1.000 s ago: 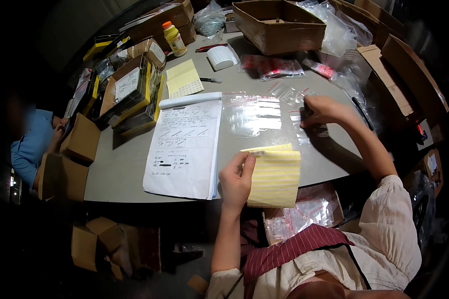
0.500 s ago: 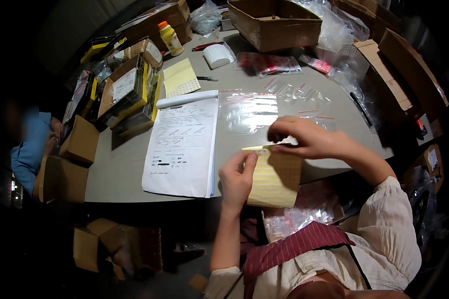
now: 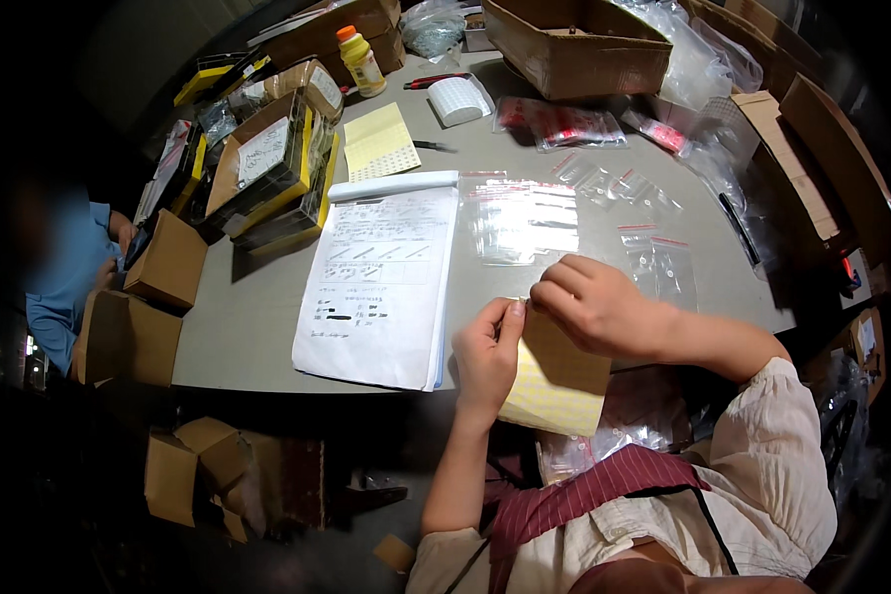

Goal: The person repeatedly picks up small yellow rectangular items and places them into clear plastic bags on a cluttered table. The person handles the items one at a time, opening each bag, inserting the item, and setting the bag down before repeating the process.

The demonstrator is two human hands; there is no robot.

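A yellow sheet of small stickers [image 3: 556, 391] hangs over the table's front edge, its upper left corner pinched between the thumb and fingers of my left hand [image 3: 485, 358]. Bent over the top edge of that sheet is my right hand [image 3: 596, 309], its fingertips closed together beside my left thumb. What those fingertips pinch is hidden. Beyond my hands lies a stack of clear zip bags [image 3: 527, 220] with red seal lines. More loose zip bags [image 3: 663, 265] lie just past my right wrist.
To the left is a pad of written paper [image 3: 376, 287]; another yellow sticker sheet [image 3: 379, 139] lies behind it. Cartons [image 3: 574, 54] and a yellow bottle [image 3: 362, 64] stand at the back. A box of plastic bags [image 3: 619, 436] sits below the table edge. A person in blue [image 3: 69, 257] works at far left.
My right hand has come down onto the sheet's top edge, and its fingers have closed in beside my left thumb. The view has shifted, so the table's things appear farther right.
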